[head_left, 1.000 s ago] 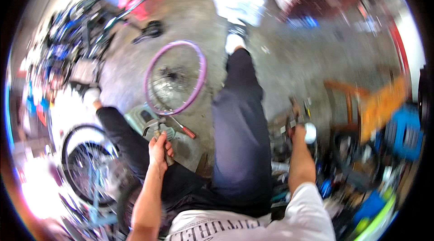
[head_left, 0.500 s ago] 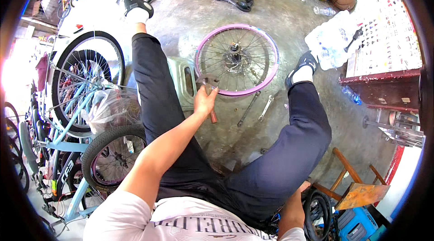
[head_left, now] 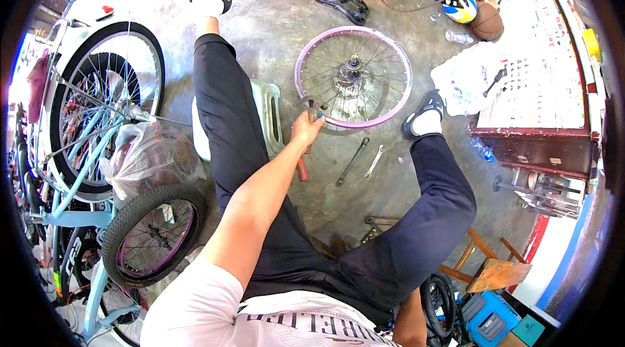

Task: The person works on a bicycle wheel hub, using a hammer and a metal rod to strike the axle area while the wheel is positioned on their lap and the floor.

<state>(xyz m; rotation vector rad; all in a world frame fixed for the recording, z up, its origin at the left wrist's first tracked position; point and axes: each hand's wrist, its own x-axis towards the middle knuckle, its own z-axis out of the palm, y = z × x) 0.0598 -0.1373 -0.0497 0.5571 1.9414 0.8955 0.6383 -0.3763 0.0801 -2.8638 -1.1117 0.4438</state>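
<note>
My left hand is closed around a red-handled hand tool, its wide metal head rising past my fingers. Whether that head belongs to a hammer or a wrench I cannot tell. Just beyond my left hand a bare bicycle wheel with a pinkish-purple rim lies flat on the floor. The tool's head is at its near left edge; I cannot tell if they touch. To the right of the hand lie a dark long-handled tool and a silver wrench. My right hand is hidden beside my right thigh; only its forearm shows.
A pale plastic stool stands by my left leg. Several bicycles and a tyred wheel crowd the left. At right are a wooden stool, a blue case and a white-topped table. A bicycle saddle rests beyond the wheel.
My view has shifted. The tool in my left hand has turned, its head now narrower to see, beside the wheel rim. My right hand, partly seen before, has gone out of sight.
</note>
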